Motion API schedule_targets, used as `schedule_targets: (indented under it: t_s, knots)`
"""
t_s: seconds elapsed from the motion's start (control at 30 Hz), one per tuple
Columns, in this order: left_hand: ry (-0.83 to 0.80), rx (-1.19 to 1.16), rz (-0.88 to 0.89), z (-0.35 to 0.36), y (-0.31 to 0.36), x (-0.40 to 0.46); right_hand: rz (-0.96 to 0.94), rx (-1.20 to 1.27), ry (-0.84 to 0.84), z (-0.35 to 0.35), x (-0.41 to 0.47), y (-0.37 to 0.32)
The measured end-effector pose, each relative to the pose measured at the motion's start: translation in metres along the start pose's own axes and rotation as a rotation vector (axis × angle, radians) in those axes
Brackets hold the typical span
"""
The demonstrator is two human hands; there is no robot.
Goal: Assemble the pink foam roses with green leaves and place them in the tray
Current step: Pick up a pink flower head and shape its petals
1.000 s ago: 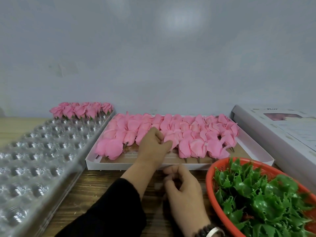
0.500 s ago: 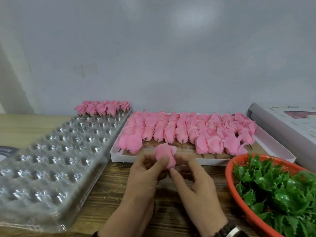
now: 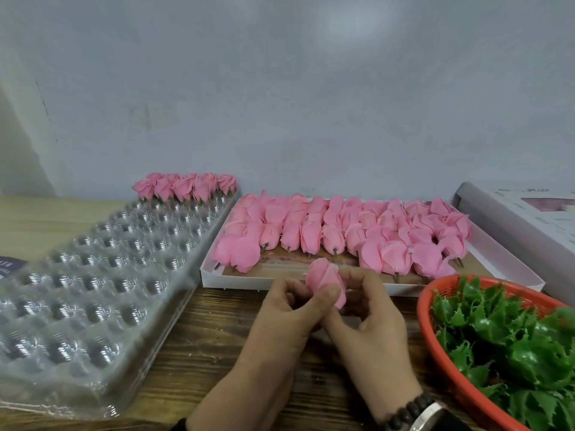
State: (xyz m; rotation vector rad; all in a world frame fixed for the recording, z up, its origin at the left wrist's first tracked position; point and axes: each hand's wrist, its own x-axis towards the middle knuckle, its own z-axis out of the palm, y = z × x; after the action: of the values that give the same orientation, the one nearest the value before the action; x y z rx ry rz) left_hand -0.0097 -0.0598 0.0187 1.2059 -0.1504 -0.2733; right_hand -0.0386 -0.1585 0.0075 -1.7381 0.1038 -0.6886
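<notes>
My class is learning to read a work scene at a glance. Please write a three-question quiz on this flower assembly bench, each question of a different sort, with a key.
1. True or false: both hands are holding the same pink rose.
2. Multiple choice: where do the green leaves lie? A) in the clear plastic tray B) in the orange basket C) in the white box
3. Fill in: the finished roses stand in a row at the ____ end of the clear plastic tray.

Key:
1. True: the left hand and right hand pinch it together, in front of the white box of loose roses.
2. B, the orange basket.
3. Far.
</notes>
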Motion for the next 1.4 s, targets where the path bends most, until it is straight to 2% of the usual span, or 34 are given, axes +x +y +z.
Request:
schedule_targets:
  t_s: [0.17, 0.23, 0.4, 0.57, 0.67, 0.8, 1.0, 1.2, 1.4]
  knots:
    - [-0.22, -0.202, -0.212, 0.001, 0.004, -0.005, 0.001, 0.021, -0.092, 0.004, -0.006, -0.004]
    - [-0.231, -0.269, -0.259, 0.0, 0.007, -0.004, -0.014, 0.024, -0.146, 0.007, -0.009, -0.006]
    - [-0.146, -0.37, -0.256, -0.001, 0.013, -0.002, 0.002, 0.127, -0.228, 0.009, -0.011, -0.01]
    - [-0.097, -0.336, -0.221, 0.001, 0.016, -0.003, 0.037, 0.205, -0.279, 0.009, -0.009, -0.016]
    - [-0.057, -0.342, -0.216, 0.003, 0.015, -0.002, 0.038, 0.156, -0.282, 0.011, -0.011, -0.015]
    - [0.032, -0.399, -0.225, 0.003, 0.015, 0.0, 0.009, -0.032, -0.247, 0.013, -0.014, -0.008]
    - [0.007, -0.37, -0.236, 0.003, 0.011, -0.001, -0.043, -0.11, -0.209, 0.013, -0.012, -0.007]
    - [-0.096, -0.335, -0.246, -0.003, 0.016, 0.001, 0.059, 0.103, -0.254, 0.009, -0.011, -0.015]
    - [-0.045, -0.247, -0.218, -0.007, 0.012, 0.004, 0.255, 0.353, -0.387, 0.003, -0.005, -0.017]
